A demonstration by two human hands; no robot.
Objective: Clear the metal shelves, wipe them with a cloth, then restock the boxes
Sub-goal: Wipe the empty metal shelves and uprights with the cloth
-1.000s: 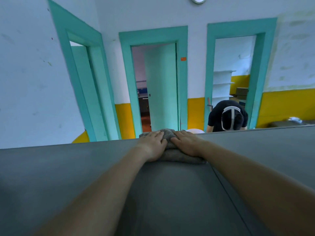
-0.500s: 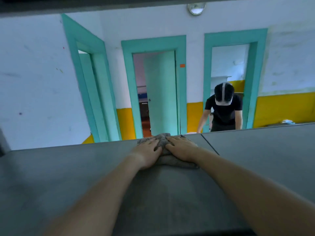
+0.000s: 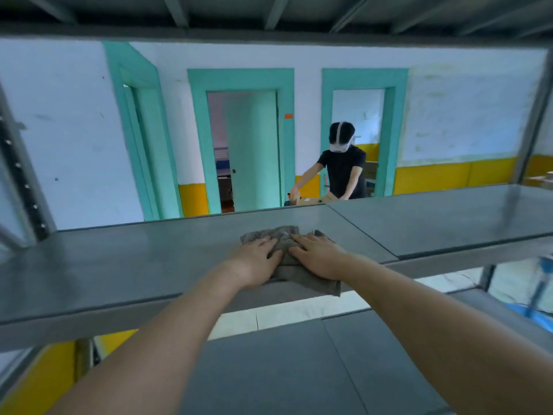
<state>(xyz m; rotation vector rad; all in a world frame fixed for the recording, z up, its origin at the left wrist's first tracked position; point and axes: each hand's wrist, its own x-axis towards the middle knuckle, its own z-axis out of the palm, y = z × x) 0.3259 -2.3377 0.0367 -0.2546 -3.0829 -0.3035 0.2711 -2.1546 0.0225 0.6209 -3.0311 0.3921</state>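
While both hands lie flat on it, the gray cloth point(image 3: 278, 233) sits on the middle shelf point(image 3: 119, 265), close to the line where two shelf plates meet. The left hand point(image 3: 257, 259) presses down on the left part of the cloth. Its fingers are straight and a little spread. The right hand point(image 3: 317, 256) presses the right part the same way. The two hands are side by side, and their fingers almost touch in the middle. The cloth is bunched up between the hands and in front of the fingers. One corner of it hangs over the front edge of the shelf, just under the right wrist.

The shelf is gray metal. A lower shelf point(image 3: 284, 369) lies under the arms. The bottom of a top shelf point(image 3: 269, 13) runs across above. A metal post point(image 3: 21, 175) with holes stands at the left, but it looks blurry.

Behind the shelves, a person point(image 3: 344, 172) in a black shirt wears a white headset and leans over a brown box point(image 3: 308, 201). The wall point(image 3: 449, 115) behind is white with a yellow band low down. It has three doorways with green frames point(image 3: 241, 79).
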